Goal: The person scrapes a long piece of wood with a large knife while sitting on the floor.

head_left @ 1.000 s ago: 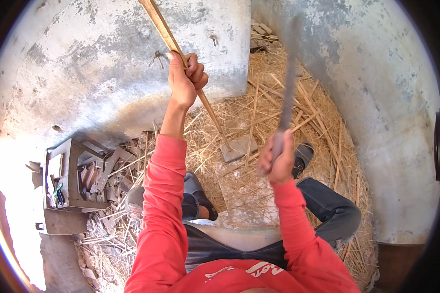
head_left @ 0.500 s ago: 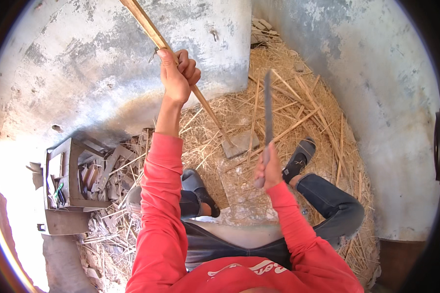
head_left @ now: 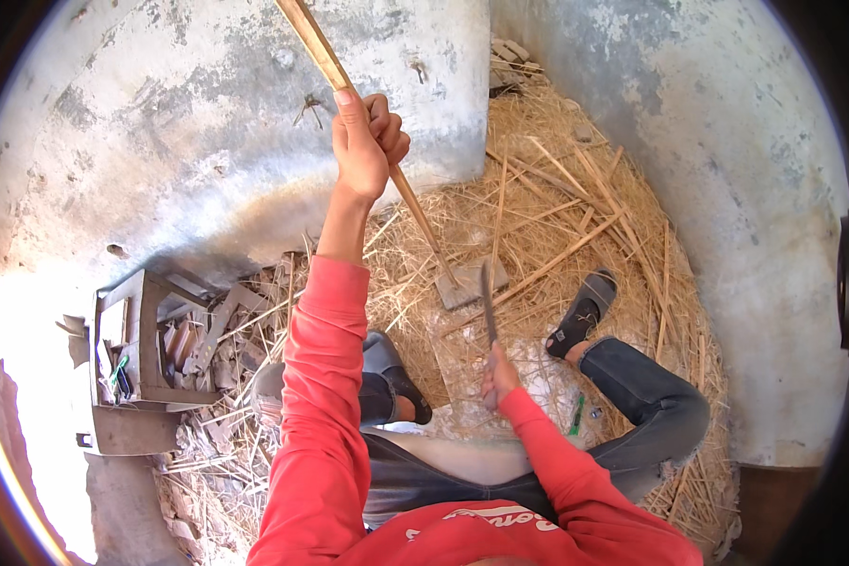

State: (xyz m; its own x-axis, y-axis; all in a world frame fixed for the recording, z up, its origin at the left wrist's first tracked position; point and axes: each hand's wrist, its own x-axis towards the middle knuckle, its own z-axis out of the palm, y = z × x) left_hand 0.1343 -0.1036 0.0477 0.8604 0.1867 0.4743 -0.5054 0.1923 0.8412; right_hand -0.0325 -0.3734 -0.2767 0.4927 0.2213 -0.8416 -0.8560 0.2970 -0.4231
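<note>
My left hand (head_left: 370,146), raised in front of me, is wrapped round a long split wooden strip (head_left: 316,42). The strip slants down to the right, its lower end on a flat grey block (head_left: 459,293) on the floor. In my right hand (head_left: 501,380), closed on the handle, is a long knife (head_left: 490,307) with a dark, narrow blade. It points away from me, its tip beside the block, low and right of the strip. Whether the blade touches the block I cannot tell.
Straw and wood shavings (head_left: 557,226) cover the floor, with loose strips (head_left: 575,247) at the right. A wooden box frame (head_left: 146,349) holding scraps stands at the left. A small green object (head_left: 576,413) lies near my right leg. Worn plaster walls (head_left: 189,113) curve round.
My right hand has brought the knife down and toward me, its tip dropping from high up to beside the block. My left hand keeps its hold on the strip, appearing slightly farther right.
</note>
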